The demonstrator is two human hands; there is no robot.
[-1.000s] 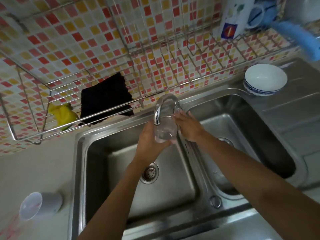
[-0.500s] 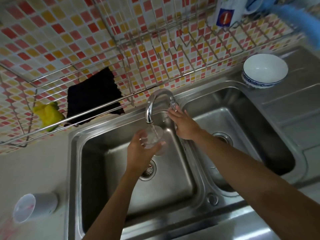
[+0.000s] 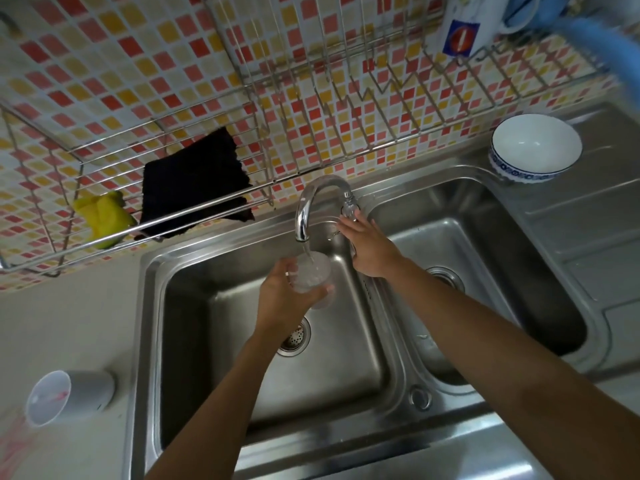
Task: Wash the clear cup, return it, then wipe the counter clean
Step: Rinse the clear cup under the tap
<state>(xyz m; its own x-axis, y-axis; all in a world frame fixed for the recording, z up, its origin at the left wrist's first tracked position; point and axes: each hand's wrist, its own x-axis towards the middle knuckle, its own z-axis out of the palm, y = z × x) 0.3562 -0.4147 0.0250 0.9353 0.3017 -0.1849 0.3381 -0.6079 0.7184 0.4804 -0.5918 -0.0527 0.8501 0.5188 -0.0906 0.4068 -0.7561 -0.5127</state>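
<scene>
The left hand wraps round the clear cup, held beneath the tap as water runs in. The right hand, fingers stretched, touches the tap handle. The wet cup could slip from that grip into the sink below.

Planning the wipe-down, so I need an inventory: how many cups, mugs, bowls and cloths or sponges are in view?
Cups: 2, clear cup in the left hand, pale cup lying on the counter.
Mugs: 1, white mug, top right.
Bowls: 1, white bowl.
Cloths or sponges: 2, black cloth, yellow sponge.
Total: 6.
</scene>
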